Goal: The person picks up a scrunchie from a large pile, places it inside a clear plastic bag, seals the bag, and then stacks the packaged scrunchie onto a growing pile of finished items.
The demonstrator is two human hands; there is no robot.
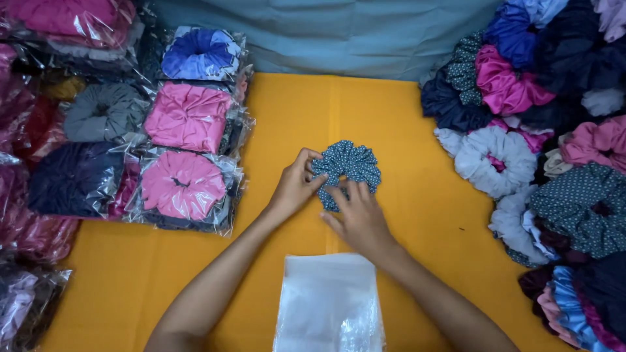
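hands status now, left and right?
Left hand: pinching the left edge of the dotted scrunchie.
Right hand: fingers gripping the scrunchie's lower edge.

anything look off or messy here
Nothing looks damaged or spilled. Both hands, left and right, hold a dotted scrunchie on the yellow cloth. The only untidy part is the loose scrunchie heap at right, unlike the bagged stacks at left.
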